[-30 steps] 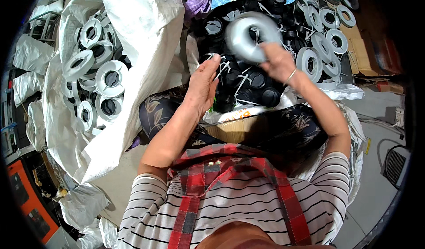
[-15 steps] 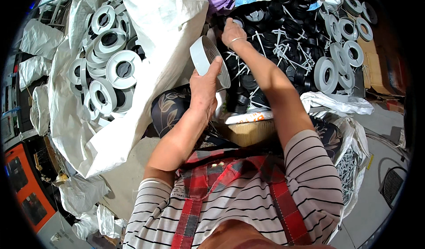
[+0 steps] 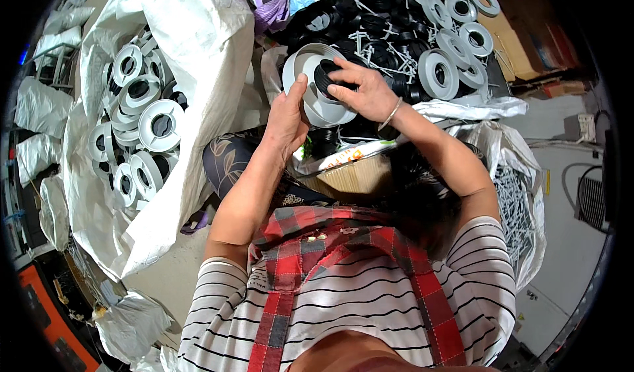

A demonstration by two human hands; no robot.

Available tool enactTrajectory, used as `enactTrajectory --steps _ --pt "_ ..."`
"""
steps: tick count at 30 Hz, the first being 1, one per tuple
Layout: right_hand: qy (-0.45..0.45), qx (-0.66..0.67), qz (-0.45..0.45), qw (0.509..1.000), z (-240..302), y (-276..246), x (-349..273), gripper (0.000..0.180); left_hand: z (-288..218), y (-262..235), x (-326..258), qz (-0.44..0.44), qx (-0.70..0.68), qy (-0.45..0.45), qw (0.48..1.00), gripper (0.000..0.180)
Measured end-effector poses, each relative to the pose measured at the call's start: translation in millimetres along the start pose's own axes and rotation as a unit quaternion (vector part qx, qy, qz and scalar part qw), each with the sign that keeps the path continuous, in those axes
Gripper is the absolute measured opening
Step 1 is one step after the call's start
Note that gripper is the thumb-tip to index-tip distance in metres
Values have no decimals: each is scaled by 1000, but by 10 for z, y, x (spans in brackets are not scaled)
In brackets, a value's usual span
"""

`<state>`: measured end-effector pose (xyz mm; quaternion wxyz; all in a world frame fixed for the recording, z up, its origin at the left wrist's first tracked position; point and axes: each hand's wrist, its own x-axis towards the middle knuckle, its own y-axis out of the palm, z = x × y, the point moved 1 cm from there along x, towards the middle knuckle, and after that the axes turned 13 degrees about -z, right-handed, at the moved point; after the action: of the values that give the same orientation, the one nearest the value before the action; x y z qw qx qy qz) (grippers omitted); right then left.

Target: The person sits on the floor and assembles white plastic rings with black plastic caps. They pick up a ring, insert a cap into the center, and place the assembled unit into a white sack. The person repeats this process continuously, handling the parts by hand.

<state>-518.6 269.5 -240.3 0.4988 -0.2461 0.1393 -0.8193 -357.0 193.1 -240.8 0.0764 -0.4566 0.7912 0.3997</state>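
Here, your left hand (image 3: 288,115) grips a round pale-grey plastic ring (image 3: 305,61), your right hand (image 3: 370,96) a ribbed black plastic cap (image 3: 323,78) inside; tilt could jam it.

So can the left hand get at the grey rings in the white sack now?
Probably not: the left hand holds another grey ring, and the white sack's raised side stands between it and those rings.

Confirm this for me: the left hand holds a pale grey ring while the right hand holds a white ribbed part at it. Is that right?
Not quite: the ribbed part in the right hand is black, not white, as the head view shows. The left hand does hold a pale grey ring.
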Motion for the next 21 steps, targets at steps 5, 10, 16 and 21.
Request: enactTrajectory --steps 5,10,16,21 --pt "-49 -183 102 977 437 -390 -104 78 58 113 -269 48 50 -23 997 44" --pt "-246 -275 161 916 703 -549 -362 73 53 148 -491 81 92 -70 990 44" --pt "-396 -323 150 846 705 -552 -531 74 8 181 -602 87 104 -112 984 43" --pt "-294 -187 206 914 689 -677 -514 78 31 211 -738 85 97 -92 987 42"
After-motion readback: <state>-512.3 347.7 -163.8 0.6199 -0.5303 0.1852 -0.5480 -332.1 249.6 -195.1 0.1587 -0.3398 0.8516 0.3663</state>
